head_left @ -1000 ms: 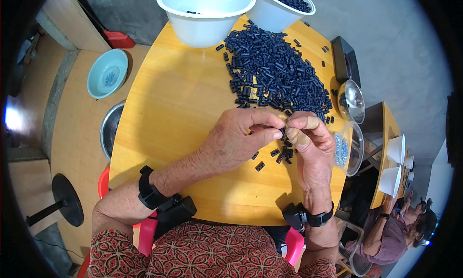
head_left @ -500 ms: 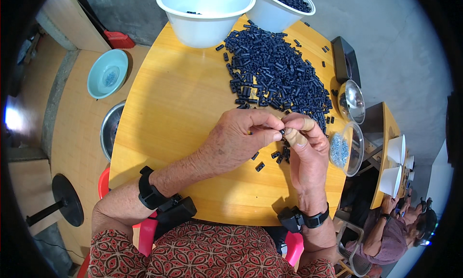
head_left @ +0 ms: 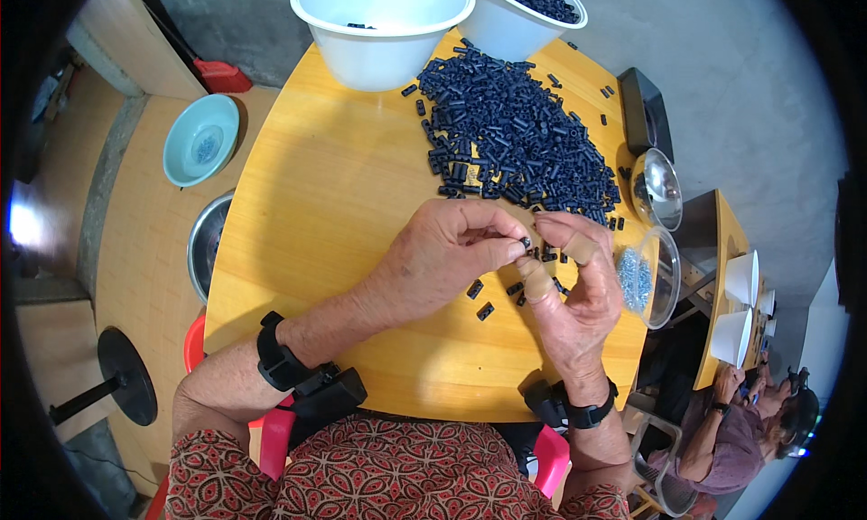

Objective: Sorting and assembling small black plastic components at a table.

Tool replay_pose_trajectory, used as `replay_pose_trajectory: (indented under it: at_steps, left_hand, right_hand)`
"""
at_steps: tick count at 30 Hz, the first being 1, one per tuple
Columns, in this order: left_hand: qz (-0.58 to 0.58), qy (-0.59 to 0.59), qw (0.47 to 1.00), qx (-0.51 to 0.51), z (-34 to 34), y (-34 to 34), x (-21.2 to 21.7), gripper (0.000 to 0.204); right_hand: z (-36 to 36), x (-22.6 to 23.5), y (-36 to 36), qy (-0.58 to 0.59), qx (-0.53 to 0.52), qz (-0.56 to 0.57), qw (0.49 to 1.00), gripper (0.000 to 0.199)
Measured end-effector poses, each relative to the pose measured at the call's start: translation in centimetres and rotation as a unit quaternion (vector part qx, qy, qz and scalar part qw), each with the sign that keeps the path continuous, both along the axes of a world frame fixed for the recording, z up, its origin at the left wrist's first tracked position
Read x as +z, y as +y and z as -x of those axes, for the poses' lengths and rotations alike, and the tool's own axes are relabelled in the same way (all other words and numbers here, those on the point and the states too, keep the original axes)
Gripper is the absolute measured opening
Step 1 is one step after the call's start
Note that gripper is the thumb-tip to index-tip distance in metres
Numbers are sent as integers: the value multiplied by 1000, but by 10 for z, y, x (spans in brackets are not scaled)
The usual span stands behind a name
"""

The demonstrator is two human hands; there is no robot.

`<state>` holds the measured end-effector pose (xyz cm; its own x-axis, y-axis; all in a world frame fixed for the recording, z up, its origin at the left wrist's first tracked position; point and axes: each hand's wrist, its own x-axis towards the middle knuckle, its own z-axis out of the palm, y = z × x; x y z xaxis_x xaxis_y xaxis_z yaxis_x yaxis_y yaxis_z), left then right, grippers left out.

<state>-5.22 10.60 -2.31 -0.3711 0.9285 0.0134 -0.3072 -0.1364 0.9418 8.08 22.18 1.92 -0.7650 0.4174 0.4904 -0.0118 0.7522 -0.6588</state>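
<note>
My left hand [head_left: 456,249] pinches a small black plastic piece [head_left: 525,243] between thumb and forefinger, with only its end showing. Close by on the right, my right hand [head_left: 578,281] has its thumb and forefinger spread apart, holding nothing that I can see; both digits wear tan finger covers. Its thumb tip is just below the pinched piece. Under and around the hands lie several loose black pieces [head_left: 486,311] of the same sort. Beyond them a large heap of short black tube-like pieces [head_left: 515,127] spreads over the yellow table [head_left: 325,177].
A clear tub [head_left: 666,276] of small silvery parts and a steel bowl [head_left: 657,190] stand along the right edge. At the back are two white tubs [head_left: 384,55]. A turquoise basin [head_left: 200,141] sits low on the left. Another person [head_left: 741,430] works at the far right.
My right thumb and forefinger have come away from the black piece and spread apart. The left hand still pinches it in nearly the same place.
</note>
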Motion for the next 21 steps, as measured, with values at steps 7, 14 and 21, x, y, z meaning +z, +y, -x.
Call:
replay_pose_trajectory:
  at_steps: [7,14,21]
  left_hand:
    - [25,-59,998,-3,3,-4,1,13]
    - [27,-98,995,-15,5,-6,9,13]
    - [57,-78,995,-12,6,-4,10,14]
  right_hand:
    - [3,7,9,-6,47,-203,978,33]
    - [7,6,6,13,47,-208,977,31]
    - [8,4,12,17,60,-210,976,29]
